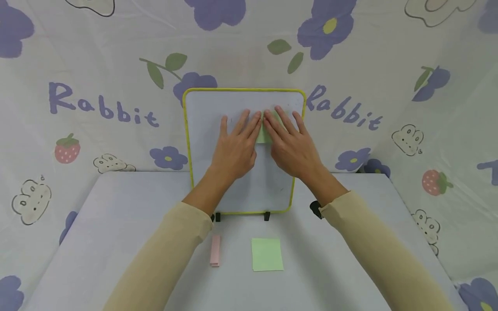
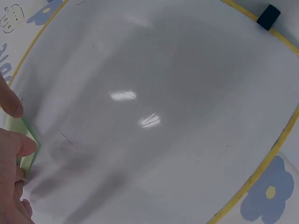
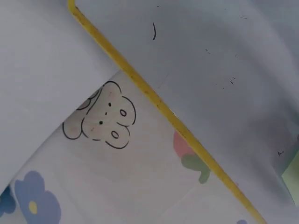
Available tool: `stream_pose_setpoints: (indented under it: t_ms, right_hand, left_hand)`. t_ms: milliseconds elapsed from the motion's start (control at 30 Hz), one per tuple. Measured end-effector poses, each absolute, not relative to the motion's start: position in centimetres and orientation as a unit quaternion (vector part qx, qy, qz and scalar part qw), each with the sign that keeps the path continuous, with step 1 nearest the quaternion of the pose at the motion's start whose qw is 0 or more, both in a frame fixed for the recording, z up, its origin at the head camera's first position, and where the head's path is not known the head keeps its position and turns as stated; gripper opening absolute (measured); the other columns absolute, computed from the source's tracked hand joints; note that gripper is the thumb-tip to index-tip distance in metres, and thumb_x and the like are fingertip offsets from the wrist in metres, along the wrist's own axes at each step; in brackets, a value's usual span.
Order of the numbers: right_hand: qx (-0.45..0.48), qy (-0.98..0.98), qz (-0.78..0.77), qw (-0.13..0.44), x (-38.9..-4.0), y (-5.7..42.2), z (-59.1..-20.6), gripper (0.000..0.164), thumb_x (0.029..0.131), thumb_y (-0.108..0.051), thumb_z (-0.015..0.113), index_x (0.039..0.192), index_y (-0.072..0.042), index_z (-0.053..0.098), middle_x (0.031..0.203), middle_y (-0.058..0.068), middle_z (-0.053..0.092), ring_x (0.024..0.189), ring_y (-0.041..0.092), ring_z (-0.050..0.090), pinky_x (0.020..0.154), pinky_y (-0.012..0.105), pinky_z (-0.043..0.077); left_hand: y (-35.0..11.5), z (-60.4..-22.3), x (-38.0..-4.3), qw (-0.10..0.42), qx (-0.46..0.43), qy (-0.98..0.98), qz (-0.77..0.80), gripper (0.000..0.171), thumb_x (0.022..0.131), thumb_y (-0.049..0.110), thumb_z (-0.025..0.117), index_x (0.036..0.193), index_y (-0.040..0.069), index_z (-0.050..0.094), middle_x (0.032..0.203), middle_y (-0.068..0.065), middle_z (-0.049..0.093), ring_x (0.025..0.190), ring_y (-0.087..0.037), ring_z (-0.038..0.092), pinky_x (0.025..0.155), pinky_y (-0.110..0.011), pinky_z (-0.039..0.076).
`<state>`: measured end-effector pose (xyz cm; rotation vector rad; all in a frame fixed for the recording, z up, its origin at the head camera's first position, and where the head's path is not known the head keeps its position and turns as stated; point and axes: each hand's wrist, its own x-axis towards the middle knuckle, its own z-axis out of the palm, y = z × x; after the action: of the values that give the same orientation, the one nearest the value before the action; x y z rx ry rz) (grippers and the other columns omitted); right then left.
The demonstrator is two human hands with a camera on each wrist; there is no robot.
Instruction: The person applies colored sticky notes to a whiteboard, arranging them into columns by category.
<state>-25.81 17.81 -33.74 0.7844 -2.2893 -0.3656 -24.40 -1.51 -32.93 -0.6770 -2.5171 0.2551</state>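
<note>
A whiteboard (image 1: 241, 185) with a yellow frame stands upright at the back of the table. On its upper right part lies a green sticky note (image 1: 264, 136), mostly covered by both hands. My left hand (image 1: 237, 149) touches the note's left side with straight, spread fingers. My right hand (image 1: 293, 147) presses the right side of the note, its fingers also straight. The fingertips of the two hands nearly meet. In the left wrist view, the note's edge (image 2: 29, 135) shows beside the fingers; in the right wrist view, only a corner of the note (image 3: 292, 179) appears.
Small black feet (image 1: 266, 216) hold the board's lower edge. In front, a green sticky note pad (image 1: 267, 255) lies on the white table (image 1: 116, 233), with a narrow pink block (image 1: 215, 250) to its left. A patterned cloth (image 1: 241, 52) hangs behind.
</note>
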Motion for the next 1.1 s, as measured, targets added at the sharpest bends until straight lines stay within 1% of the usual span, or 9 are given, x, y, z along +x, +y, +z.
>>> stream_pose_setpoints:
  t_ms: [67, 167, 333, 433, 600, 733, 833, 1000, 1100]
  right_hand:
    - [0.301, -0.882, -0.139, 0.335, -25.8, 17.9, -33.7, 0.066, 0.093, -0.022, 0.061, 0.153, -0.005, 0.038, 0.161, 0.008, 0.031, 0.152, 0.028, 0.016, 0.121, 0.050, 0.011]
    - [0.300, -0.884, -0.129, 0.336, -25.9, 18.3, -33.8, 0.066, 0.092, -0.020, 0.061, 0.153, -0.005, 0.038, 0.161, 0.008, 0.032, 0.151, 0.028, 0.017, 0.120, 0.051, 0.013]
    - [0.294, -0.879, -0.117, 0.356, -26.0, 19.2, -34.0, 0.065, 0.090, -0.017, 0.061, 0.150, -0.003, 0.042, 0.158, 0.008, 0.036, 0.150, 0.028, 0.022, 0.118, 0.052, 0.019]
    - [0.295, -0.877, -0.115, 0.360, -26.0, 19.6, -34.1, 0.065, 0.089, -0.017, 0.062, 0.150, -0.003, 0.042, 0.158, 0.008, 0.037, 0.150, 0.028, 0.023, 0.117, 0.053, 0.021]
    - [0.288, -0.884, -0.108, 0.351, -25.8, 20.3, -34.2, 0.067, 0.089, -0.017, 0.064, 0.151, -0.003, 0.041, 0.159, 0.008, 0.035, 0.150, 0.029, 0.021, 0.117, 0.055, 0.020]
    - [0.281, -0.887, -0.101, 0.352, -25.7, 20.8, -34.3, 0.068, 0.088, -0.017, 0.065, 0.150, -0.002, 0.042, 0.159, 0.009, 0.035, 0.150, 0.030, 0.021, 0.117, 0.056, 0.019]
    - [0.279, -0.888, -0.096, 0.353, -25.6, 21.1, -34.3, 0.070, 0.087, -0.018, 0.067, 0.150, -0.002, 0.042, 0.159, 0.010, 0.036, 0.150, 0.031, 0.021, 0.117, 0.057, 0.018]
    - [0.274, -0.897, -0.095, 0.333, -25.4, 21.5, -34.4, 0.072, 0.087, -0.019, 0.068, 0.151, -0.001, 0.039, 0.160, 0.011, 0.033, 0.151, 0.031, 0.018, 0.117, 0.056, 0.016]
    - [0.272, -0.900, -0.098, 0.325, -25.3, 21.6, -34.5, 0.073, 0.088, -0.019, 0.068, 0.152, -0.001, 0.038, 0.160, 0.011, 0.032, 0.151, 0.031, 0.017, 0.117, 0.056, 0.018]
  left_hand:
    - [-1.5, -32.9, -24.4, 0.252, -0.249, -0.930, 0.095, 0.065, 0.096, 0.030, 0.056, 0.155, 0.011, 0.036, 0.163, 0.001, 0.026, 0.150, -0.023, 0.021, 0.111, -0.062, 0.024]
    - [-1.4, -32.9, -24.5, 0.245, -0.248, -0.932, 0.099, 0.065, 0.097, 0.030, 0.054, 0.156, 0.011, 0.034, 0.164, 0.001, 0.024, 0.151, -0.022, 0.019, 0.111, -0.063, 0.023]
    - [-1.5, -32.9, -24.5, 0.227, -0.244, -0.937, 0.103, 0.068, 0.098, 0.032, 0.054, 0.157, 0.011, 0.030, 0.165, 0.001, 0.020, 0.152, -0.022, 0.015, 0.112, -0.063, 0.021]
    - [-1.6, -33.0, -24.5, 0.224, -0.241, -0.938, 0.103, 0.069, 0.097, 0.032, 0.055, 0.157, 0.011, 0.030, 0.165, 0.001, 0.020, 0.152, -0.022, 0.015, 0.112, -0.064, 0.021]
    - [-1.5, -33.1, -24.4, 0.234, -0.245, -0.936, 0.100, 0.067, 0.097, 0.031, 0.055, 0.156, 0.011, 0.032, 0.165, 0.000, 0.022, 0.151, -0.023, 0.017, 0.112, -0.064, 0.022]
    - [-1.4, -33.2, -24.3, 0.228, -0.242, -0.938, 0.101, 0.067, 0.098, 0.031, 0.053, 0.157, 0.011, 0.030, 0.165, 0.000, 0.020, 0.151, -0.023, 0.016, 0.112, -0.064, 0.022]
    - [-1.4, -33.3, -24.3, 0.228, -0.239, -0.939, 0.100, 0.068, 0.097, 0.031, 0.054, 0.157, 0.010, 0.029, 0.165, -0.001, 0.020, 0.151, -0.023, 0.016, 0.112, -0.064, 0.022]
    - [-1.4, -33.6, -24.2, 0.236, -0.240, -0.937, 0.095, 0.069, 0.096, 0.031, 0.056, 0.156, 0.010, 0.032, 0.165, -0.001, 0.022, 0.151, -0.024, 0.018, 0.111, -0.064, 0.023]
    - [-1.4, -33.8, -24.2, 0.237, -0.241, -0.936, 0.094, 0.069, 0.096, 0.031, 0.056, 0.156, 0.009, 0.031, 0.165, -0.002, 0.021, 0.151, -0.024, 0.017, 0.111, -0.064, 0.023]
